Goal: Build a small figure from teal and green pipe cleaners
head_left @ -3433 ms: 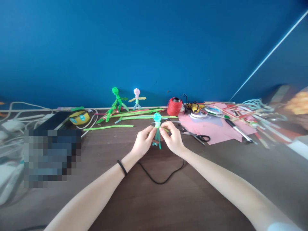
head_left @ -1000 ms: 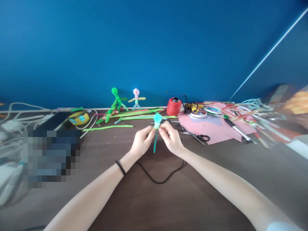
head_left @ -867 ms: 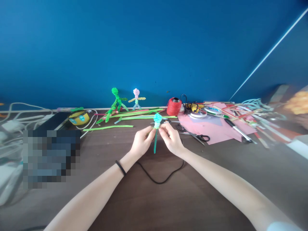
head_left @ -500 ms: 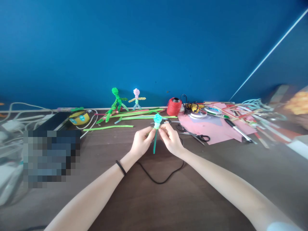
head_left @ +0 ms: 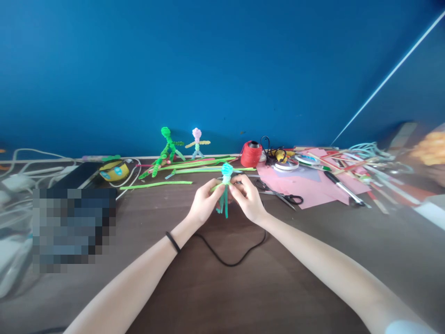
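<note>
A small pipe cleaner figure (head_left: 227,170) with a turquoise coiled head and a paler neck is held upright between my two hands, above the table's middle. Teal pipe cleaner strands hang down from it between my palms. My left hand (head_left: 206,200) pinches its left side, where a bit of light green shows by the thumb. On the other side my right hand (head_left: 248,199) is closed on it with thumb and fingers. The fingertips partly hide the figure's middle. Behind lie loose green pipe cleaners (head_left: 205,164).
A green figure (head_left: 167,144) and a pink-headed figure (head_left: 197,141) lean at the blue wall. A red thread spool (head_left: 251,154), scissors (head_left: 283,196), pink paper (head_left: 309,190) and a marker (head_left: 344,189) lie right. Cables (head_left: 21,185) and a pixelated dark object (head_left: 74,222) are left.
The figure has turned slightly in my fingers; several teal strands now show below it where one showed before. My hands have barely shifted.
</note>
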`<state>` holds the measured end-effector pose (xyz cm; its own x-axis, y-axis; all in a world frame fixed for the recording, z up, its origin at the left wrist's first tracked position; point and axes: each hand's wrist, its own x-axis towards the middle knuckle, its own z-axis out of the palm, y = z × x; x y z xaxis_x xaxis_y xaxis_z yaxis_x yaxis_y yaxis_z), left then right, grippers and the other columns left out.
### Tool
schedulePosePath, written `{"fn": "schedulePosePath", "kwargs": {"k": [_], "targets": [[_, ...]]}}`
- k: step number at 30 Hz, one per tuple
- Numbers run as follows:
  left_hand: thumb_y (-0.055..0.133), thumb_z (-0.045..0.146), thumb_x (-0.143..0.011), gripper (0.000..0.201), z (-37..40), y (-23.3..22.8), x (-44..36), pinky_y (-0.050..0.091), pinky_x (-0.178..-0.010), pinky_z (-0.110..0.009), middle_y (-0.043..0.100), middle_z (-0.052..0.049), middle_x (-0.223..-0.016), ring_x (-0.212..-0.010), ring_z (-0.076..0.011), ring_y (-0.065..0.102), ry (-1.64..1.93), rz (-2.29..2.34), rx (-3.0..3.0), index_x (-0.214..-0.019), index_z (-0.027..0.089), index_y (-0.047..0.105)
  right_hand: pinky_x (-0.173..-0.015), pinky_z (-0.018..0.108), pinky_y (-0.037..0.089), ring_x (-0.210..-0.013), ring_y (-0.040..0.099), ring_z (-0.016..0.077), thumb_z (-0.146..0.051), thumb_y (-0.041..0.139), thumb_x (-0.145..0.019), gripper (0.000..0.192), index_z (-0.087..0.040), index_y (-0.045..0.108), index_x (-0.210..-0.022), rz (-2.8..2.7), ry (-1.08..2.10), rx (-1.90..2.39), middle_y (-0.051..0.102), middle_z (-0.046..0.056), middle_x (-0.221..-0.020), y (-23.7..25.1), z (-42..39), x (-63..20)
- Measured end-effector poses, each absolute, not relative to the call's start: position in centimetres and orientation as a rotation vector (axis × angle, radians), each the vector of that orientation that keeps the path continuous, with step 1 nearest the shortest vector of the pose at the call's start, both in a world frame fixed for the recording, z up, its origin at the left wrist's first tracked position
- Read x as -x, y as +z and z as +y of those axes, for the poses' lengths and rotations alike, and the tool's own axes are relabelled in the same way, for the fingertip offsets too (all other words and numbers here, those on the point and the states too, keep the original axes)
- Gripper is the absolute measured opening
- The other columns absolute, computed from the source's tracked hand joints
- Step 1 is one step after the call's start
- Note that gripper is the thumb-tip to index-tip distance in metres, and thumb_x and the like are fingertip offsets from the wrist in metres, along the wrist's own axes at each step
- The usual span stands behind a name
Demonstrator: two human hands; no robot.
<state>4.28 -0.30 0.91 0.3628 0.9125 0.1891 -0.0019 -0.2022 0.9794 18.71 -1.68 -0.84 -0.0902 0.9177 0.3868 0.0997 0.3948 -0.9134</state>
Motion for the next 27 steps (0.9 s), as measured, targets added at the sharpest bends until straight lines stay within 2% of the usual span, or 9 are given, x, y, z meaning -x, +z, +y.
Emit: {"fn": "schedulePosePath", "kwargs": {"k": [3,8,14,27], "targets": [[0.051,0.041,-0.078,0.026,-0.23,1.36,-4.26,0.043,-0.041,-0.021,0.058,0.001,-0.059,-0.050,-0.0121,0.056,1.010,0.852,-1.486,-0.079,0.015,0.054,-0.049,0.024,0.041,-0.051,0.052,0.0115,-0.040,0.048,-0.084,0.021,-0.021,0.045,-0.092,-1.488,0.941,0.940,0.051,-0.004,-0.057,-0.78,-1.59,-18.71],[0.055,0.042,-0.074,0.028,0.09,1.50,-4.22,0.045,-0.043,-0.021,0.058,0.000,-0.060,-0.053,-0.0113,0.055,1.013,0.851,-1.451,-0.071,0.014,0.057,-0.043,0.021,0.031,-0.047,0.043,0.0090,-0.039,0.048,-0.084,0.022,-0.020,0.050,-0.095,-1.504,0.912,0.991,0.045,-0.004,-0.056,-0.51,-1.52,-18.84],[0.054,0.041,-0.075,0.028,0.52,1.16,-4.05,0.048,-0.047,-0.023,0.060,0.000,-0.060,-0.054,-0.0119,0.056,1.014,0.850,-1.461,-0.074,0.013,0.061,-0.043,0.021,0.026,-0.045,0.035,0.0071,-0.038,0.047,-0.084,0.021,-0.020,0.051,-0.092,-1.505,0.921,0.980,0.044,-0.004,-0.058,-0.57,-1.38,-18.97],[0.056,0.039,-0.073,0.024,0.46,1.49,-4.16,0.050,-0.054,-0.024,0.058,0.001,-0.063,-0.058,-0.0117,0.057,1.007,0.855,-1.421,-0.078,0.015,0.057,-0.042,0.021,0.026,-0.044,0.035,0.0072,-0.038,0.048,-0.083,0.021,-0.020,0.052,-0.094,-1.523,0.907,0.983,0.043,-0.005,-0.057,-0.65,-1.32,-19.06]]}}
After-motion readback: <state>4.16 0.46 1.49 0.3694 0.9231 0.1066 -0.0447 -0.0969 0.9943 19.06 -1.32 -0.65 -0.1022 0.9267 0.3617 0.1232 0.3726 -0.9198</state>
